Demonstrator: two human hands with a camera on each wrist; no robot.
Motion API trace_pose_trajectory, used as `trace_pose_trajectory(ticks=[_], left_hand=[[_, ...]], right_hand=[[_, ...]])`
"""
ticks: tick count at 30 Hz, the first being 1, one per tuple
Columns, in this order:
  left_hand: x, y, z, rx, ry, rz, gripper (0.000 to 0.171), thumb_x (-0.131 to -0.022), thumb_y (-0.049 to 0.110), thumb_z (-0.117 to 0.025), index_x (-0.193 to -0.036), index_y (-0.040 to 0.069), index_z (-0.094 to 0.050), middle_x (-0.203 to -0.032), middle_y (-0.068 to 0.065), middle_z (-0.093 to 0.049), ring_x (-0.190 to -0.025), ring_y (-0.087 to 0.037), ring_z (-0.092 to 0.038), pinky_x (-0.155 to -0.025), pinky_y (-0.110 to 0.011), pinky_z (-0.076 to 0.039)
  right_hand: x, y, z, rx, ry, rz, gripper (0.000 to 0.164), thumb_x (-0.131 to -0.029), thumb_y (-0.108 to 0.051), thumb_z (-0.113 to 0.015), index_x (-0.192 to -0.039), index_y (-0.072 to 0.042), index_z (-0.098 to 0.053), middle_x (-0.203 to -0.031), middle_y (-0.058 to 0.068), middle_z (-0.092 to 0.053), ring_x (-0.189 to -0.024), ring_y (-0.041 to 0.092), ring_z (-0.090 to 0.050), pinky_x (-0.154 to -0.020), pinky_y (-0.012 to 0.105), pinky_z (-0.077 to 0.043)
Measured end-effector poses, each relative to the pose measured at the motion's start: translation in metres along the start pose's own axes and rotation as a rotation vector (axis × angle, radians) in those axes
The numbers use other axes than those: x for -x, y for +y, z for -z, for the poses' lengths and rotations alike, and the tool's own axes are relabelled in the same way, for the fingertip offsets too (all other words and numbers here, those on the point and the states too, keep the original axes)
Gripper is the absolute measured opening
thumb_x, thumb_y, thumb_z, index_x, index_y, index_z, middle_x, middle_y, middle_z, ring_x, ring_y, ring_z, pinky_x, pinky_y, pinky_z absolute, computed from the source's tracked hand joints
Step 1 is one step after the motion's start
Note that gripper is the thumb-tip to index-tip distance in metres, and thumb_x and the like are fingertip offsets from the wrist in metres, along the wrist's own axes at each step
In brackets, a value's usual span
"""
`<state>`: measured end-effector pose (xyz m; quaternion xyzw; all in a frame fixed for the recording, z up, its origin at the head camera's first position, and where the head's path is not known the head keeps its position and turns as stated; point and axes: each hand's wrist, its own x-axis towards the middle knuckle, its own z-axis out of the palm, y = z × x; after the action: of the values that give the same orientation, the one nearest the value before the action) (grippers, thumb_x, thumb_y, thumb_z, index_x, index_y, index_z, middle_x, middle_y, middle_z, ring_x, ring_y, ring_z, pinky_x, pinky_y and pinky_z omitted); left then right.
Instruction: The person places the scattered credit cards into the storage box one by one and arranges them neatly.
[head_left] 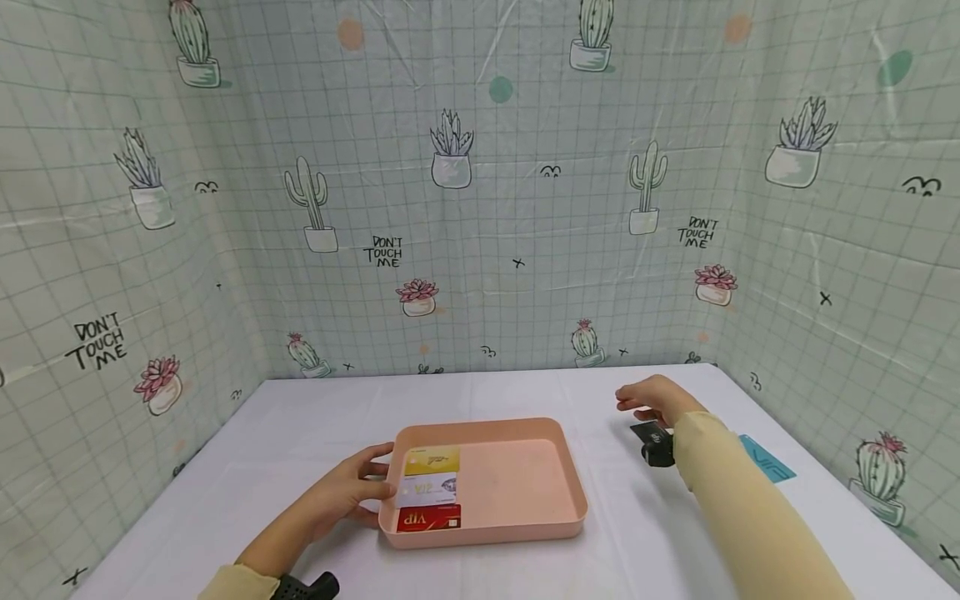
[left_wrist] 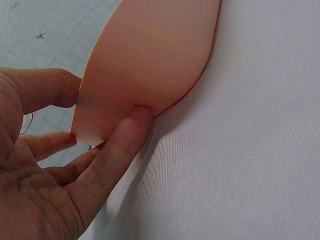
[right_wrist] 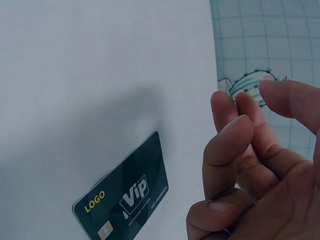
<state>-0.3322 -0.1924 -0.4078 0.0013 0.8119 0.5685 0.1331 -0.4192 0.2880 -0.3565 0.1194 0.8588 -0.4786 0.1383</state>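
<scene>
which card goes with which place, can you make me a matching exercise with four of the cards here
Column one
1. red card
2. dark card with "Vip" on it
3. blue card
4. yellow card

Column two
A. at the far end of the row of cards in the tray
B. on the table, just right of the right sleeve in the head view
C. at the near end of the row of cards in the tray
D. on the table, left of the right hand in the right wrist view

Right pairs: 1-C, 2-D, 3-B, 4-A
</scene>
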Motion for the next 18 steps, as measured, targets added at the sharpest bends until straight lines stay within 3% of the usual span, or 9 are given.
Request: trace_pose_trajectory(ticks=[4,11,18], left_hand=[[-0.001,-0.001,0.0,-0.003,0.003,0.003,0.077,-0.088,0.005,-0.073,-0.157,0.008,-0.039,-0.144,-0.026,-0.053,-0.112,-0.033,-0.066,-0.081,-0.049,-0.064],[-0.003,-0.002,0.0,-0.005,0.005,0.002,0.077,-0.088,0.005,-0.073,-0.157,0.008,-0.039,-0.144,-0.025,-0.054,-0.113,-0.033,-0.066,-0.08,-0.049,-0.064],[-0.002,-0.001,0.0,0.003,0.001,-0.001,0.077,-0.088,0.004,-0.073,-0.157,0.008,-0.039,-0.144,-0.026,-0.053,-0.112,-0.033,-0.066,-0.08,-0.049,-0.064]], right_hand=[[-0.003,0.005,0.0,-0.027,0.026,0.031,0.043,-0.099,-0.019,-0.062,-0.13,0.01,-0.063,-0.081,-0.006,-0.076,-0.068,0.007,-0.061,-0.065,0.019,-0.048],[-0.008,0.015,0.008,0.021,0.075,-0.031,0.048,-0.099,-0.023,-0.061,-0.133,0.01,-0.06,-0.085,-0.004,-0.077,-0.06,0.006,-0.057,-0.06,0.017,-0.042],[-0.005,0.023,0.015,-0.016,0.081,-0.01,0.05,-0.099,-0.015,-0.06,-0.136,0.017,-0.053,-0.091,0.008,-0.079,-0.06,0.006,-0.056,-0.065,0.017,-0.05]])
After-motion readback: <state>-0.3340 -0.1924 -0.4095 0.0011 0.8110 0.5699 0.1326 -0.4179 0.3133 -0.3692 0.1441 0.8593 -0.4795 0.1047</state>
